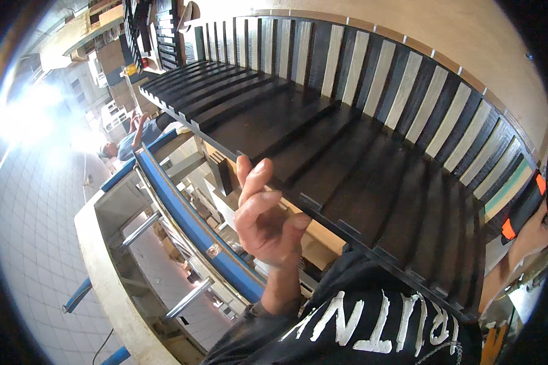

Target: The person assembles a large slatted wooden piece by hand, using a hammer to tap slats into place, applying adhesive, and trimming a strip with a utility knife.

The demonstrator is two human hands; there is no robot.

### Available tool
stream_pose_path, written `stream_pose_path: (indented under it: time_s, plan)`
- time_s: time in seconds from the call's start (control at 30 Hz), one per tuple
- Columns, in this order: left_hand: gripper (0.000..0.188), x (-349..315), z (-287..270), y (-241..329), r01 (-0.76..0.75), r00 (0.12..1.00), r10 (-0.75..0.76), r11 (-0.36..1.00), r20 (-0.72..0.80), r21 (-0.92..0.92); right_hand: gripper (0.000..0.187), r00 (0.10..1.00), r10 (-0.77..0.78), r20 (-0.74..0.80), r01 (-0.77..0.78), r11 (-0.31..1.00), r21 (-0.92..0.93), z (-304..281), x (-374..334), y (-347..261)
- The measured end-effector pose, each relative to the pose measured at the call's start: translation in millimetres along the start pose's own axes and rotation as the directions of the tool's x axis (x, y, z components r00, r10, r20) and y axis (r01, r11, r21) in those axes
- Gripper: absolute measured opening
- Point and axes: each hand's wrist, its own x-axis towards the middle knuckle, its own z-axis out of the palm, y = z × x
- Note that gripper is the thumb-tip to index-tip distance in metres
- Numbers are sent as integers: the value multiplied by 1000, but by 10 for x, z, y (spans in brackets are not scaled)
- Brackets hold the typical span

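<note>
A long black slatted panel lies across the view. Dark strips cross its face, and small notched tabs line its near edge. My left hand is raised beside that near edge, fingers bent but apart and thumb out to the right. Nothing shows in its grasp; whether the fingertips touch the panel I cannot tell. At the far right rim, my right hand is partly cut off by the dark border. Its fingers close on a black tool with orange parts, whose exact kind is hidden, near the panel's right end.
Pale wood strips alternate with black ones along the far side. Left of the panel stands a machine frame with a blue rail and metal rods. A person is farther back at the left, beyond the panel's end. Bright light glares there.
</note>
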Motion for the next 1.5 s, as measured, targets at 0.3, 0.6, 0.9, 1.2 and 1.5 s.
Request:
stream_pose_path:
  time_s: [0.3,0.6,0.9,1.2,1.5]
  plan:
    - [59,357,-386,-78,-276,929,122,857,350,434,51,997,3,80,-4,1000,10,-298,-148,-482]
    - [48,633,-366,-230,-523,766,443,851,465,52,36,852,197,485,-466,707,533,-685,-1005,-904]
    - [51,971,-415,-433,-645,522,604,742,602,-185,35,837,205,507,-526,551,647,-500,-1227,-1178]
    - [56,1803,-968,-1014,-708,448,308,695,839,123,47,896,352,270,-398,369,840,-220,-1247,-1055]
    - [51,1940,-873,-1303,-640,538,506,765,674,-63,47,858,501,111,-215,156,964,-377,-747,-1840]
